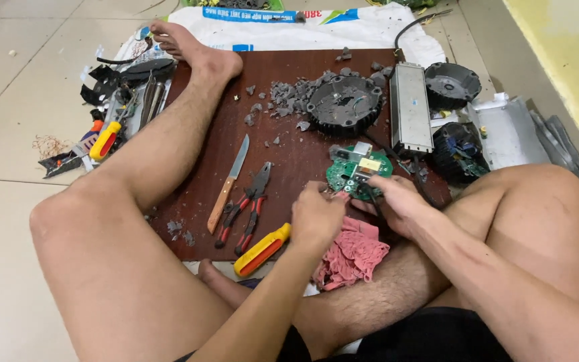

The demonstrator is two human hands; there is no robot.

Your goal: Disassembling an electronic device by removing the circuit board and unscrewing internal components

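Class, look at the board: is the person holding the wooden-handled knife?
No, the wooden-handled knife lies untouched on the board, while both hands work at the green circuit board.

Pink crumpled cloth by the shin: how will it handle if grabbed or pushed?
The pink crumpled cloth is bunched in soft folds, so it is probably floppy and would sag from any grip point. It looks light for its bulk. It lies partly over the dark brown wooden board edge and against the leg, so a push would likely bunch it rather than slide it.
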